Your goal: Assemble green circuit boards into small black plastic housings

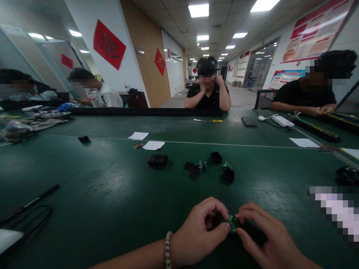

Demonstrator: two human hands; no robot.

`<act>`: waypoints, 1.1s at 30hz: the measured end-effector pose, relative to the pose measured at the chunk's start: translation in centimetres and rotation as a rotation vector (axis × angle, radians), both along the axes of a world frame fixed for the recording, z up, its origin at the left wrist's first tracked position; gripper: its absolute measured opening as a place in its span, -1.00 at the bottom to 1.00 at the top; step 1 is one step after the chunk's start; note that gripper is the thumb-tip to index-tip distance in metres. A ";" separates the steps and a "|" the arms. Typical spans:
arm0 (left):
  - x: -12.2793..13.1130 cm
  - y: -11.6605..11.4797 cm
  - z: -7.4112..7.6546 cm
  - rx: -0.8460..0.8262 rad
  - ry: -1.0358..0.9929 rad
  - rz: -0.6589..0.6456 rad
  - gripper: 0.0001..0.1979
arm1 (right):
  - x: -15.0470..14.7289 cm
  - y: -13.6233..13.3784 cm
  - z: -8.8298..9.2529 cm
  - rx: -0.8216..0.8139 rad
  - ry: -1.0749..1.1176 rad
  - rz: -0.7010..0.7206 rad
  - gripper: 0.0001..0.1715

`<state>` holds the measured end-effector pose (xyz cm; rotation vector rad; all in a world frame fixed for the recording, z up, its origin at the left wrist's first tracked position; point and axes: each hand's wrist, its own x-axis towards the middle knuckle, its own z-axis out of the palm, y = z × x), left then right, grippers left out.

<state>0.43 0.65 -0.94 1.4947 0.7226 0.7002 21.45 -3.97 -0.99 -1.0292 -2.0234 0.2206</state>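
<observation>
Between my two hands, just above the green table, is a small green circuit board (232, 223). My left hand (200, 228), with a beaded bracelet at the wrist, pinches its left side between thumb and fingers. From the other side my right hand (265, 233) grips the board's right edge with thumb and forefinger. Parts of the board are hidden by the fingertips. Beyond the hands lie another green circuit board (201, 166) beside flat black pieces (193, 172), an open black box (215, 157), and a second black box (229, 175) with a green board (226, 164) against it.
A pair of black blocks (157, 160) sits left of the loose parts. Paper slips (153, 145) lie near the table seam. A black cable (42, 211) curls at the left, and a white power strip (282, 121) is far right. Several people sit around the table (112, 201).
</observation>
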 end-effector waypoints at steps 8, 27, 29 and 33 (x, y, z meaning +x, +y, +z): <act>0.0 -0.2 -0.2 -0.049 0.017 -0.015 -0.82 | 0.0 0.0 0.1 -0.002 0.025 0.002 -0.78; 0.0 -0.1 0.0 -0.269 -0.057 -0.022 -0.61 | 0.2 0.3 -0.2 -0.068 0.098 -0.001 -0.80; 0.0 -0.2 0.0 -0.281 -0.054 -0.019 -0.59 | 0.2 0.3 -0.1 -0.082 0.100 -0.001 -0.81; -0.1 -0.1 -0.1 -0.245 -0.009 -0.017 -0.57 | 0.3 0.3 -0.1 -0.076 0.103 -0.005 -0.83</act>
